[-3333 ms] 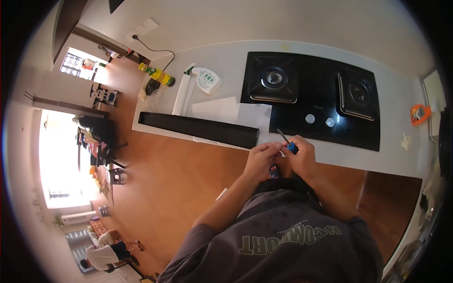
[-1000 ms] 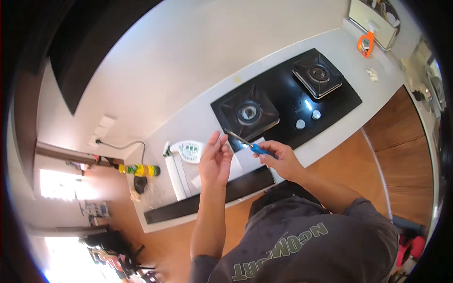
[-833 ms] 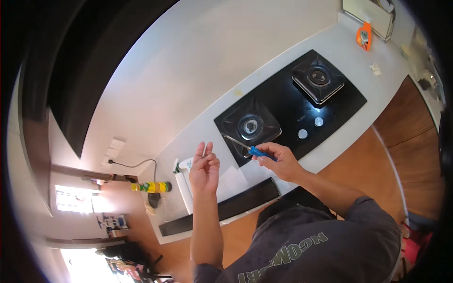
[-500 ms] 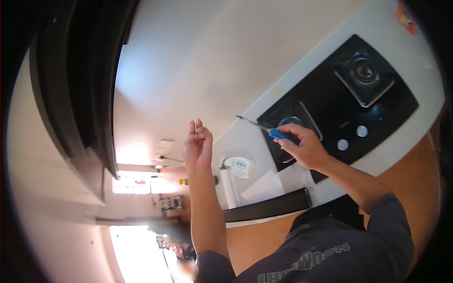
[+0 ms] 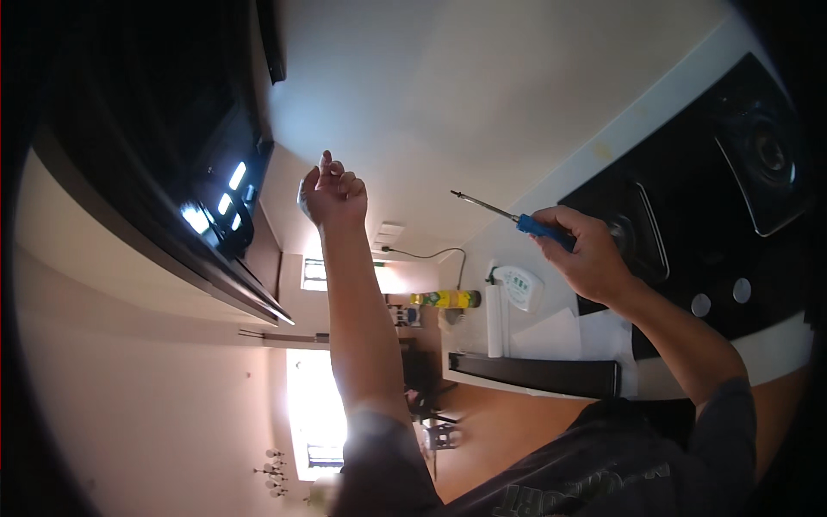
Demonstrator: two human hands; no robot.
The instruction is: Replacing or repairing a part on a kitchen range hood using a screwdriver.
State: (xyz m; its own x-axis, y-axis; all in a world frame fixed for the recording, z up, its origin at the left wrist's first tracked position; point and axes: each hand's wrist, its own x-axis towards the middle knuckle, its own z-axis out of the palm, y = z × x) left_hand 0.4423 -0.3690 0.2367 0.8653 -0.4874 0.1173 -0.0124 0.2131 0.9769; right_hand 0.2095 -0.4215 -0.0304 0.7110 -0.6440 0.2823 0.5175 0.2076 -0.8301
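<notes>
My right hand (image 5: 594, 254) is wrapped round the blue handle of a screwdriver (image 5: 496, 209). Its thin metal shaft points up and left, clear of the wall and the counter. My left hand (image 5: 334, 191) is raised in front of the pale wall, fingers curled in and one fingertip pointing up. Whether anything small sits between those fingers is hidden. Nearest to it on the left is a dark range hood (image 5: 194, 164) with several bright spots on its underside; the hand looks apart from it.
A black gas hob (image 5: 680, 237) lies in the white counter at right. Beside it are a white spray bottle (image 5: 520, 287), a white roll (image 5: 494, 323), a yellow bottle (image 5: 445, 299) and a long dark panel (image 5: 534, 374). A cable (image 5: 431, 256) runs from a wall socket.
The view has swung toward the hood, whose underside now shows. My left hand has risen and its fingers are posed differently. The right hand still grips the screwdriver.
</notes>
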